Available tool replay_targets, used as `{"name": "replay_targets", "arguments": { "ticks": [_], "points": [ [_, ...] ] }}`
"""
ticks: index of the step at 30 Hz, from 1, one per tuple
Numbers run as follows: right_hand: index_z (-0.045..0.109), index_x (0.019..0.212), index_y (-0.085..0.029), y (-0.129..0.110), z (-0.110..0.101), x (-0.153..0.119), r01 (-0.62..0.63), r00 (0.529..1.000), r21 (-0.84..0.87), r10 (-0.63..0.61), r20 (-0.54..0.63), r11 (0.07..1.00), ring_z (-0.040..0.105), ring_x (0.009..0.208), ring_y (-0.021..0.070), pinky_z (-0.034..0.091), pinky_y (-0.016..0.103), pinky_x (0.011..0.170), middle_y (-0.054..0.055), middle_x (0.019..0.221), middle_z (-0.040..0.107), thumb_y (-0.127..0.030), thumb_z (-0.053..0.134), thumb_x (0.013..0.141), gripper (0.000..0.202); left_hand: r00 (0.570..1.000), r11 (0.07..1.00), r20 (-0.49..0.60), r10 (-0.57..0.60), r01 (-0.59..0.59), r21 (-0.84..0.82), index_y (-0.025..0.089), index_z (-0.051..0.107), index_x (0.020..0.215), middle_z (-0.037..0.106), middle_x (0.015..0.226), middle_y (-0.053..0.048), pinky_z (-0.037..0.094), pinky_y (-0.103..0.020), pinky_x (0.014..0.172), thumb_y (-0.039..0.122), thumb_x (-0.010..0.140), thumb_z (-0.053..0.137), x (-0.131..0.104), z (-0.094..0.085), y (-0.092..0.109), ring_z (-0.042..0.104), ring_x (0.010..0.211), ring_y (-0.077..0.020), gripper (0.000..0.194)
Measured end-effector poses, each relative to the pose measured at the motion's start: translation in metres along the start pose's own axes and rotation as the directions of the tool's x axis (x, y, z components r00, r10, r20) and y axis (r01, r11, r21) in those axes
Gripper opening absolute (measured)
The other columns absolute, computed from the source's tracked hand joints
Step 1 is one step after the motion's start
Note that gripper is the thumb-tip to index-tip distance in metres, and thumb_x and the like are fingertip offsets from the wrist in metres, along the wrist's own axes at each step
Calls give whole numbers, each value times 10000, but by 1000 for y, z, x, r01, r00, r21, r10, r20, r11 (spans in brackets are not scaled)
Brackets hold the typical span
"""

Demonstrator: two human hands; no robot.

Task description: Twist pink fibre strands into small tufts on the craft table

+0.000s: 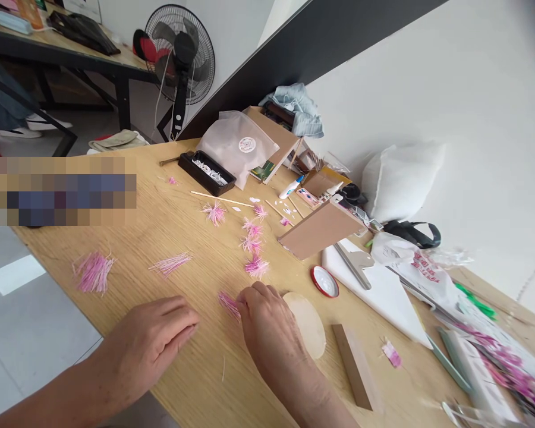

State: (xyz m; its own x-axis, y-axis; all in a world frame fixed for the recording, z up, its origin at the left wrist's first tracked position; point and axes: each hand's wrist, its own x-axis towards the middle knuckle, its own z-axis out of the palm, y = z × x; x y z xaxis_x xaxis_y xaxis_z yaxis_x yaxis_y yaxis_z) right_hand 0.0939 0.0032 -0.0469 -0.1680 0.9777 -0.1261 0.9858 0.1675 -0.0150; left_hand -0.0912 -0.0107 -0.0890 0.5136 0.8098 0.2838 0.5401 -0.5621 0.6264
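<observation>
My right hand (267, 324) pinches a small bundle of pink and white strands (228, 304) just above the wooden table (196, 374). To its left rests my left hand (154, 339), fingers pressed together; whatever they hold, if anything, is hidden. Beyond the left hand lie a thick bunch of pink strands (96, 272) and a thinner loose bunch (171, 264). Several fluffy pink tufts stand in a row past my right hand, the nearest tuft (255, 266) among them. A pale round disc (307, 324) lies partly behind the right wrist.
A red-rimmed lid (325, 281), a brown block (353, 367) and a clipboard (378, 291) lie to the right. Farther back are a cardboard panel (323, 227), a black tray (207, 172) of white pieces and thin sticks (220, 198). A fan (181, 53) stands behind the table.
</observation>
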Motion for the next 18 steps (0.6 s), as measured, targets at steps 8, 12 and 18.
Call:
{"name": "replay_targets", "arguments": {
  "ticks": [8, 12, 18],
  "points": [
    [622, 691, -163, 0, -9, -4, -41, 999, 71, 40, 9, 997, 540, 684, 175, 356, 267, 567, 59, 731, 619, -26, 395, 817, 294, 1000, 1000, 23, 11, -12, 24, 155, 540, 748, 499, 628, 12, 382, -239, 504, 163, 900, 328, 2, -3, 1, 501, 553, -125, 261],
    [629, 790, -188, 7, -19, -9, -71, 991, 199, 92, -97, 977, 574, 707, 177, 383, 263, 580, 37, 761, 644, -86, 449, 818, 209, 999, 999, 12, 36, -36, 3, 154, 542, 762, 509, 640, 12, 387, -230, 509, 154, 895, 343, 1, -4, 1, 513, 560, -122, 239],
    [596, 806, -205, 17, -32, -7, 110, 958, 320, -14, -287, 941, 599, 740, 165, 423, 251, 605, 14, 797, 650, -108, 509, 785, 132, 1000, 999, 22, 20, -21, 36, 154, 567, 760, 526, 638, 6, 384, -225, 504, 123, 877, 362, 2, -3, 4, 519, 564, -126, 238]
  ]
}}
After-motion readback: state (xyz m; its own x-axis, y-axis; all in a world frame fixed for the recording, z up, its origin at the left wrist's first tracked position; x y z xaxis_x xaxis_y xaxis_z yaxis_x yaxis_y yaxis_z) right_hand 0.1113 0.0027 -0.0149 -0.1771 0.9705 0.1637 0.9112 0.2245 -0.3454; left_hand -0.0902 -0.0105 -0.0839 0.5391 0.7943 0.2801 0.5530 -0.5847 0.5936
